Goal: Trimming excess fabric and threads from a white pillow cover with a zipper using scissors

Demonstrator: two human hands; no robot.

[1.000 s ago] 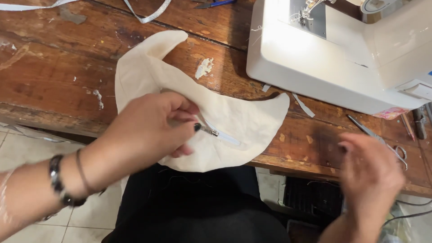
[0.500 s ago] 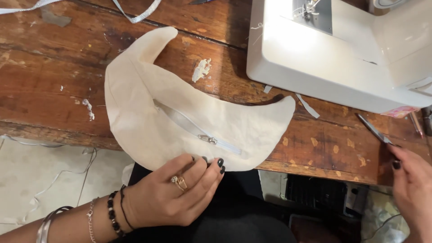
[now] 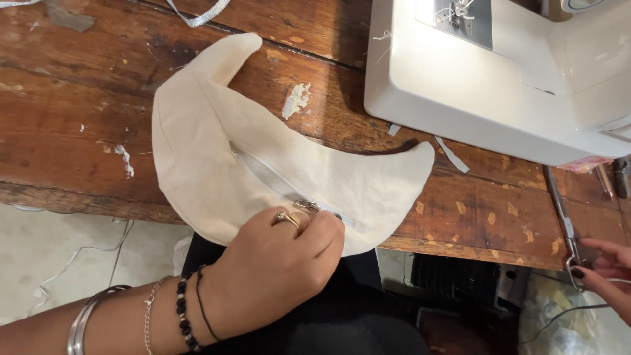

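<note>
One worn brown wooden table carries a white sewing machine at two o'clock and a cream crescent-shaped fabric piece centrally. At six o'clock the left hand pinches its zipper pull; at four o'clock the right hand curls loosely around slim metal scissors.

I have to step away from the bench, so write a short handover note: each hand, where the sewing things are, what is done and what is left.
Left hand: curled at the near edge of the cream crescent-shaped fabric piece, fingertips at the zipper pull.
Right hand: at the table's right edge, fingers on the handle of the small scissors.
Things: the fabric piece lies flat on the wooden table, partly over its near edge; the white sewing machine stands behind it.
Done: a zipper is set into the fabric, mostly closed.
Left: nothing lies under the machine's needle; the scissors are not lifted yet.
</note>
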